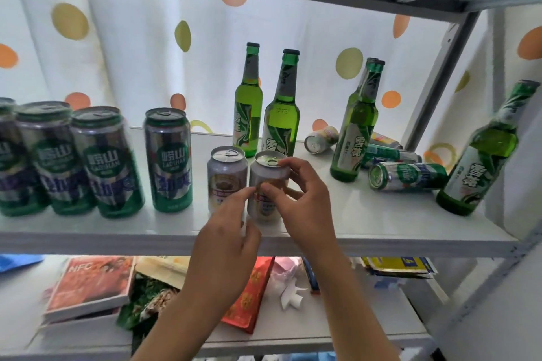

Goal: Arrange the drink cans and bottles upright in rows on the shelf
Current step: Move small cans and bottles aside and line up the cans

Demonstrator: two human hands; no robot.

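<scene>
Currently both hands work one short silver aluminium can with a gold label, upright near the front edge of the white shelf, just beside a matching can. Right hand wraps its side, thumb on the label; left hand pinches the lower label with its fingertips. Judgement: thin-walled, smooth, probably slippery; grip mid-body, lightly. Several green-and-silver cans lie toppled at far right among the green glass bottles.

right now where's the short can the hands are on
In the head view it stands mid-shelf near the front edge: the short can touches a matching can on its left, with two green bottles behind it.
</scene>
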